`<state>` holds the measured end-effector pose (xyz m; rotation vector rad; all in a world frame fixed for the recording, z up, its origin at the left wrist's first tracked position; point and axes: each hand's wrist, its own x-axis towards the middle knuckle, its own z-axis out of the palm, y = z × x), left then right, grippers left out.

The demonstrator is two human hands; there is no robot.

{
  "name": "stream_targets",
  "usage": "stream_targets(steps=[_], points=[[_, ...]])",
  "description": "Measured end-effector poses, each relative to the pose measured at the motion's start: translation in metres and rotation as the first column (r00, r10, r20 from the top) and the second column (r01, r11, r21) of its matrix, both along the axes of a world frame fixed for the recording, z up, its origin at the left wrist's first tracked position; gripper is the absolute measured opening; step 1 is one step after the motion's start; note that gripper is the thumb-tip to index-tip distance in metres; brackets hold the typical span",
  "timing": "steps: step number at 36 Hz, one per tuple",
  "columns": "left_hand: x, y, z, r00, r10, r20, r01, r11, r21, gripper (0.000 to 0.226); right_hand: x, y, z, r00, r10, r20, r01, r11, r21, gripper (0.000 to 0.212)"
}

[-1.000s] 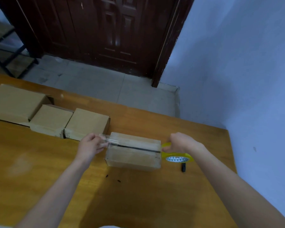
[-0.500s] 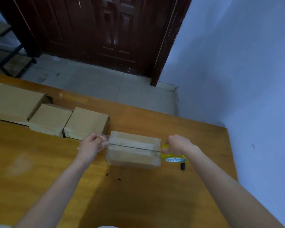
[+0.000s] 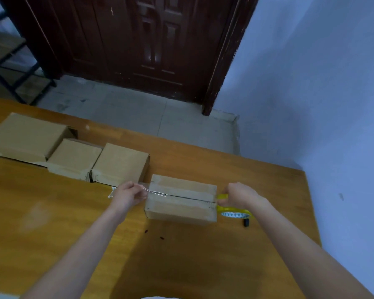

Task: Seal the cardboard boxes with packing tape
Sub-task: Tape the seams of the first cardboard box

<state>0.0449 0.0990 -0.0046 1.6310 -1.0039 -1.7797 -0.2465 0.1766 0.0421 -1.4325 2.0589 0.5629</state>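
Note:
A small cardboard box (image 3: 181,210) sits on the wooden table (image 3: 52,223) between my hands, its top seam running left to right. A strip of clear packing tape (image 3: 156,192) stretches over the top along the seam. My left hand (image 3: 127,194) pinches the free end of the tape at the box's left side. At the box's right end, my right hand (image 3: 238,195) grips the yellow tape roll (image 3: 233,212).
Three more cardboard boxes (image 3: 121,162) (image 3: 73,157) (image 3: 28,137) stand in a row at the left rear of the table. A small black object (image 3: 246,222) lies beside the roll. The table's right edge meets a blue wall; a dark door stands beyond.
Both hands stay at the box ends with the tape stretched between them. The roll has come in closer to the box's right end and the tape lies lower over the seam.

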Motion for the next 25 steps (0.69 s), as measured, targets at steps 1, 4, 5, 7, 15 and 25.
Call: stream_targets(steps=[1,4,5,7,15,25], points=[[0.0,-0.001,-0.001,1.0,-0.009,0.002,0.009,1.0,-0.005,0.012,0.0,0.0,0.0,1.0,-0.001,0.001,0.001,1.0,-0.001,0.054],[-0.001,-0.002,-0.007,0.999,-0.022,0.024,0.022,1.0,0.002,0.013,-0.001,0.0,-0.003,1.0,-0.007,0.008,0.007,1.0,-0.002,0.053],[-0.001,-0.002,-0.008,0.999,-0.023,0.03,0.023,1.0,0.014,0.015,-0.001,0.0,-0.003,1.0,-0.009,0.01,0.009,1.0,-0.001,0.053],[-0.002,-0.001,-0.011,0.999,-0.035,0.039,0.033,0.999,0.039,0.02,-0.001,0.0,-0.004,1.0,-0.014,0.017,0.014,1.0,0.0,0.054],[-0.012,0.004,-0.014,0.984,-0.109,0.144,0.108,0.994,0.013,0.021,-0.004,0.004,0.0,0.997,-0.008,0.07,0.009,1.0,-0.023,0.053],[-0.02,0.006,-0.029,0.917,-0.16,0.365,0.164,0.986,0.018,0.032,0.005,0.024,0.002,0.993,-0.062,0.102,0.071,0.994,-0.087,0.049]])
